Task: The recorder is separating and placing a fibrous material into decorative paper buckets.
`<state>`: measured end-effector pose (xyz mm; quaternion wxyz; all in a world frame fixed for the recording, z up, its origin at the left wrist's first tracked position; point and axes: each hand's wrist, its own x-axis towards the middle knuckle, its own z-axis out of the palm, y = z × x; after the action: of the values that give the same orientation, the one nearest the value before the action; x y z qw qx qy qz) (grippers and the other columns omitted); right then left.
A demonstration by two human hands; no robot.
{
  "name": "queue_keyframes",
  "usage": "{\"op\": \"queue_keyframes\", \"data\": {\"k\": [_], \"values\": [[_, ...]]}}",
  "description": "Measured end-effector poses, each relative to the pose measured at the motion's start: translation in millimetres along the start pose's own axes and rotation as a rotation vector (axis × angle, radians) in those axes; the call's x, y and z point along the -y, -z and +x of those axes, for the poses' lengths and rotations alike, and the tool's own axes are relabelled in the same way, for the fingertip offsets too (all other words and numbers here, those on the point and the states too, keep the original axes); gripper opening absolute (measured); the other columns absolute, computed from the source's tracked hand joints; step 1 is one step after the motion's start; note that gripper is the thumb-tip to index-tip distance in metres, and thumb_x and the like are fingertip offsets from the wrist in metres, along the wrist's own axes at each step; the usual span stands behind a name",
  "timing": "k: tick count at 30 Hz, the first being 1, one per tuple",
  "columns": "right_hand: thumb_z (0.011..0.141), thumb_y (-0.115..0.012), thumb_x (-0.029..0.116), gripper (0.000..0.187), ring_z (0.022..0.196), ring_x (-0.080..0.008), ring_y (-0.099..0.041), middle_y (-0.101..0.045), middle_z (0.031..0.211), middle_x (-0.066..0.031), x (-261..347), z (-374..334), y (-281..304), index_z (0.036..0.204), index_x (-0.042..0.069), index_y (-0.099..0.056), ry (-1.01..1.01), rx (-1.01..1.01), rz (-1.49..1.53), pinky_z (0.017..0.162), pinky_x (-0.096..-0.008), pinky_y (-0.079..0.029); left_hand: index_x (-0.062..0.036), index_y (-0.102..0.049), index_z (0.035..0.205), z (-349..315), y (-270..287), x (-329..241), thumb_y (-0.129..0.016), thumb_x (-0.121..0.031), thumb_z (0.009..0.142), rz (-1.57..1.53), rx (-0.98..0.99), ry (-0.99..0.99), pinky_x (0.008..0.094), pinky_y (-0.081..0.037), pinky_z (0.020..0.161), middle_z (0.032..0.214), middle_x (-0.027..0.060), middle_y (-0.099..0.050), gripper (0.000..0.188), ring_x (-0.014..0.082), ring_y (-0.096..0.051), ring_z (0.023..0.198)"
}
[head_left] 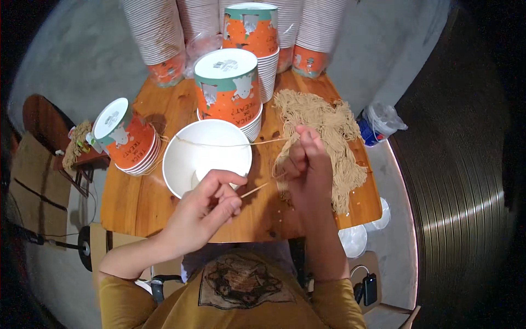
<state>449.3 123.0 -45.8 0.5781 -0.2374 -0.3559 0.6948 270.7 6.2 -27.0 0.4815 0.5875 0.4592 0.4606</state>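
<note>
Bare tabletop (134, 205) separates white tub (203, 162) from front edge (252, 239).

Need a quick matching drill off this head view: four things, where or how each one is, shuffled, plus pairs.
1. yarn heap
2. thin stick
3. open cup
4. blue tub

A. white inside showing
B. off the table's right edge
C. at the left hand's fingertips
D. tan, loose strands

Pairs: 1-D, 2-C, 3-A, 4-B

The left hand (204, 207) holds a thin stick (254, 190); the right hand (308, 156) pinches string (230, 145) crossing a white tub (181, 164).
</note>
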Motion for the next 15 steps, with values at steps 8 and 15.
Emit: {"op": "queue_keyframes", "data": {"k": [8, 15], "values": [[0.099, -0.049, 0.024, 0.019, 0.061, -0.0079, -0.054, -0.057, 0.075, -0.0008, -18.7, -4.4, 28.2, 0.105, 0.007, -0.057, 0.035, 0.137, -0.541, 0.052, -0.0228, -0.045, -0.0032, -0.048, 0.114, 20.5, 3.1, -4.8, -0.053, -0.005, 0.094, 0.298, -0.004, -0.053, 0.0228, -0.044, 0.062, 0.079, 0.0, -0.052, 0.021, 0.0072, -0.051, 0.069], [0.095, -0.056, 0.028, 0.024, 0.066, -0.0051, -0.052, -0.056, 0.079, 0.0004, 4.5, -27.0, -13.0, 0.107, 0.006, -0.057, -0.208, 0.072, -0.005, 0.053, -0.02, -0.042, -0.0035, -0.036, 0.119, 27.4, -44.0, 10.0, -0.057, -0.002, 0.092, -0.004, -0.02, -0.156, 0.0242, -0.046, 0.075, 0.106, 0.0092, -0.053, 0.035, 0.011, -0.054, 0.086]]}}
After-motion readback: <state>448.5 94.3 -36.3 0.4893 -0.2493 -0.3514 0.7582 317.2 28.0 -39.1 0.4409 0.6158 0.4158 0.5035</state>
